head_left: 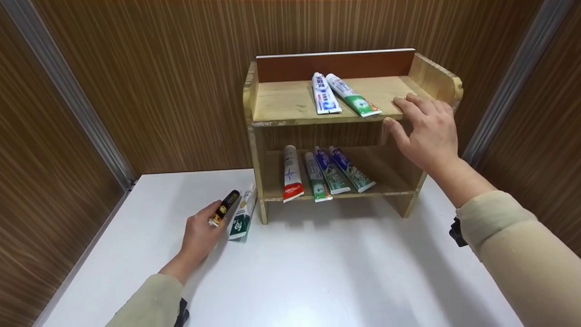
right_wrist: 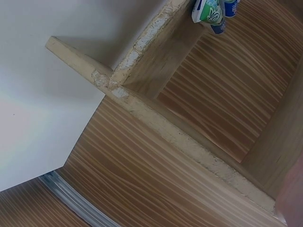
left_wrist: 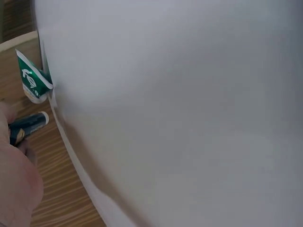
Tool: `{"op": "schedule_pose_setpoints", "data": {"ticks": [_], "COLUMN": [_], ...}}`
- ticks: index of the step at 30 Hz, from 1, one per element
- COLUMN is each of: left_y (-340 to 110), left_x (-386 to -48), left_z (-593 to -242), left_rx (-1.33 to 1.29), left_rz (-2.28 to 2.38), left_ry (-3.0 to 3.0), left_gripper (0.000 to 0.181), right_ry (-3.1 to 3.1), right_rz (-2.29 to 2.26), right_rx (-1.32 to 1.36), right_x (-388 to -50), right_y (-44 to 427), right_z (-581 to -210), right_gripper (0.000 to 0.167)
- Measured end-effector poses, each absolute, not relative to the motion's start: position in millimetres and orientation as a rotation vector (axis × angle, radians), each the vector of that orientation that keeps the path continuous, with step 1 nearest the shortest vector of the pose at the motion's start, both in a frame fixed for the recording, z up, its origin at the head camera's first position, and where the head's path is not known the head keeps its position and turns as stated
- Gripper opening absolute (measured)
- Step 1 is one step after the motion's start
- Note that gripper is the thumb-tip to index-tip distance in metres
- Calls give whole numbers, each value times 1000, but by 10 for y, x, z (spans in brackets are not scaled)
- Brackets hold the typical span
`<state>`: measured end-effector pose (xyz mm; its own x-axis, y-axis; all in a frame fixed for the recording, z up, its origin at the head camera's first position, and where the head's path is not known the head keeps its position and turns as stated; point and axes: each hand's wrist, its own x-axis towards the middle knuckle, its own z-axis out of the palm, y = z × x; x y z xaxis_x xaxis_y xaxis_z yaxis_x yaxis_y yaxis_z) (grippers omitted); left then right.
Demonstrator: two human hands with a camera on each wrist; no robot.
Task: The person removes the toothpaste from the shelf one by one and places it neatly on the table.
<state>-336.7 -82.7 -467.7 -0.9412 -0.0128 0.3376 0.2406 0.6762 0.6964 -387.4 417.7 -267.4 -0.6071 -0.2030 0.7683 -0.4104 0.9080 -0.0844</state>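
My left hand (head_left: 202,231) grips a small black toothpaste tube (head_left: 225,206) above the white table. Just right of it, a white and green toothpaste tube (head_left: 242,213) leans by the wooden shelf's left side. In the left wrist view the black tube (left_wrist: 29,126) shows between fingers and thumb, near the green end of that other tube (left_wrist: 33,78). My right hand (head_left: 429,129) rests with extended fingers on the upper board of the wooden shelf (head_left: 281,102), at its right front, the thumb by the front edge. Only a blurred bit of this hand enters the right wrist view.
On the upper board lie a white and blue tube (head_left: 324,94) and a white and green tube (head_left: 354,95). Below are a white and red tube (head_left: 292,172), a slim green-ended tube (head_left: 317,177) and two purple and green tubes (head_left: 352,168). Wood-grain panels (head_left: 159,91) enclose the table (head_left: 290,272).
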Motion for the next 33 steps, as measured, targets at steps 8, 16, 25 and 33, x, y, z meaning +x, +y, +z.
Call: {"op": "schedule_pose_setpoints", "data": {"ticks": [8, 16, 25, 33], "left_y": [-791, -828, -886, -924], "left_x": [-3383, -3369, -3353, -3376], "left_z": [-4704, -4693, -4694, -4727], "left_rx": [-197, -141, -91, -77], "left_rz": [-1134, -1233, -1259, -1258], "left_ry": [-2662, -2728, -2804, -2812], "left_gripper": [55, 67, 74, 71], "right_ry": [-2211, -2241, -2253, -2186], "right_rz": [324, 326, 324, 326], "right_rx": [444, 429, 425, 468], "right_x": [-3874, -3875, -3873, -3899], "right_y": [4171, 4169, 4175, 4190], "right_z": [-2696, -2679, -2675, -2694], "right_gripper": [51, 53, 54, 52]}}
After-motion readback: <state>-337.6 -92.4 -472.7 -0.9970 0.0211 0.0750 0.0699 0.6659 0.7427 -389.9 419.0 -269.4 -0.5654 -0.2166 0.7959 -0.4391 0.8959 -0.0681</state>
